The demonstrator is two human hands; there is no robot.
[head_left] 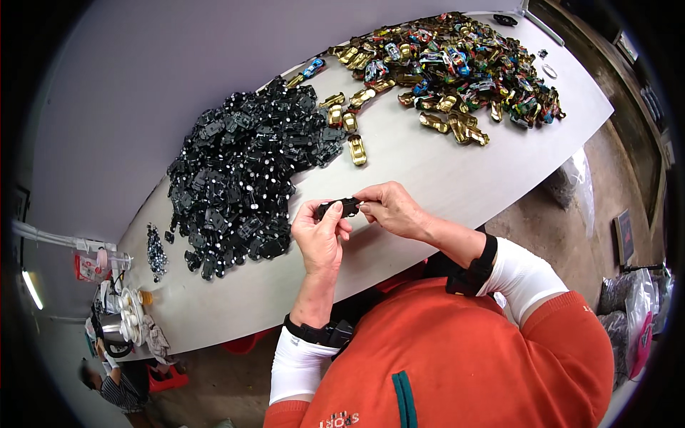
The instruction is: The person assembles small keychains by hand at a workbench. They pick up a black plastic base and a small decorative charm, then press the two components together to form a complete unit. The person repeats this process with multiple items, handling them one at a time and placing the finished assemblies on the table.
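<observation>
A black toy car chassis (pixel 348 207) is held above the near part of the table between the thumb and fingers of my left hand (pixel 317 235). My right hand (pixel 396 212) pinches at the chassis's right end, where a small whitish bit shows by the fingertips; what exactly it grips is too small to tell. To the left lies a big heap of black chassis (pixel 232 171) with small wheels. Beyond my hands, a gold toy car body (pixel 357 150) lies apart, near several other gold ones at the heap's edge.
A large pile of gold and multicoloured toy car bodies (pixel 464 68) covers the far right of the table (pixel 499 171). Small loose parts (pixel 155 254) form a little heap at left. Cups (pixel 130 314) and a cloth (pixel 155 337) crowd the left end. Another person (pixel 118 385) is beyond it.
</observation>
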